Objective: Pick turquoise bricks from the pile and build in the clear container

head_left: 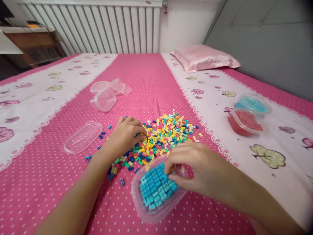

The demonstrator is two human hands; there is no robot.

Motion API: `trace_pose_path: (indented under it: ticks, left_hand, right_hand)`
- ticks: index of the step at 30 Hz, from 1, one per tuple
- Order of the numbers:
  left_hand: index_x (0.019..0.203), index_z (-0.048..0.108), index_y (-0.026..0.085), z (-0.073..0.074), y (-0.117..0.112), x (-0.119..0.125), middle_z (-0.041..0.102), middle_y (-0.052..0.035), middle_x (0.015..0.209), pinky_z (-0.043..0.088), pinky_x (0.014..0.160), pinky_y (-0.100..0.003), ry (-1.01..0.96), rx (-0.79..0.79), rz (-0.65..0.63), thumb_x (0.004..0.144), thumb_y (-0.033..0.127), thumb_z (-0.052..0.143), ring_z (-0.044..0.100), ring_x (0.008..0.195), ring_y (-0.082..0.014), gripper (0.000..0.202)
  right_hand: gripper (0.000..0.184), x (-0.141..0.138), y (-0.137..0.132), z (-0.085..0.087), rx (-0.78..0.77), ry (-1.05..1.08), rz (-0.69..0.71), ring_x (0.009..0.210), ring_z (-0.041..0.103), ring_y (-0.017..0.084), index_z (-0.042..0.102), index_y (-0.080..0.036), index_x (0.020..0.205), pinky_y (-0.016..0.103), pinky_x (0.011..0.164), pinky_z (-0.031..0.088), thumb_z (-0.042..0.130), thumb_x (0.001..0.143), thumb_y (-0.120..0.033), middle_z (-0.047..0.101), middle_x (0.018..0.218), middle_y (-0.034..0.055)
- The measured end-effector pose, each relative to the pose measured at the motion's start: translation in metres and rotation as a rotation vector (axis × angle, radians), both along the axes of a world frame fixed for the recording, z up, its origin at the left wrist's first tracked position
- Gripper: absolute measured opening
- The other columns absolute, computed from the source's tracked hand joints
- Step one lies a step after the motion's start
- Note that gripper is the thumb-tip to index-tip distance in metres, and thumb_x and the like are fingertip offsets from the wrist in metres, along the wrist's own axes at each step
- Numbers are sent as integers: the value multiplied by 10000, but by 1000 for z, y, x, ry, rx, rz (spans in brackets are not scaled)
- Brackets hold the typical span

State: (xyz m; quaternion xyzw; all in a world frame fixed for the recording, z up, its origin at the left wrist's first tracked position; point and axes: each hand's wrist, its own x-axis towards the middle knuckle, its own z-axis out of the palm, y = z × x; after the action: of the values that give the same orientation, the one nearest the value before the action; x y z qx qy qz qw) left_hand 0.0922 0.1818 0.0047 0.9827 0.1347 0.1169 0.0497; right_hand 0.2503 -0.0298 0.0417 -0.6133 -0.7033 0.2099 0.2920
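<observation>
A clear plastic container (146, 217) stands on the bedspread in front of me, tilted in view, with rows of small blue toy building bricks (157, 186) packed inside. My right hand (192, 160) is over its right side, thumb and forefinger curled close together against the blue bricks; what lies between the tips is hidden. Just beyond spreads a loose pile of mixed small bricks (162, 138) in yellow, green, blue, red and white. My left hand (129, 133) rests at the pile's left edge, fingers curled down among the bricks, their tips mostly hidden.
A clear lid (83, 137) lies left of my left arm, with several more clear lids or containers (105, 98) farther back. On the right stand a tub of red pieces (245, 122) and one of blue pieces (253, 103). A pink pillow (205, 58) lies at the back.
</observation>
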Motion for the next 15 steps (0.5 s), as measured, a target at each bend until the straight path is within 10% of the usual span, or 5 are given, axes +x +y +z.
trace_pose_path:
  ticks: [15]
  left_hand:
    - [941, 741, 276, -4, 12, -5, 677, -11, 890, 293, 805, -367, -48, 3, -15, 939, 326, 667, 529, 895, -214, 89]
  right_hand:
    - [201, -12, 1, -30, 284, -583, 4, 738, 560, 188, 643, -244, 659, 356, 699, 295, 795, 769, -171, 635, 724, -26]
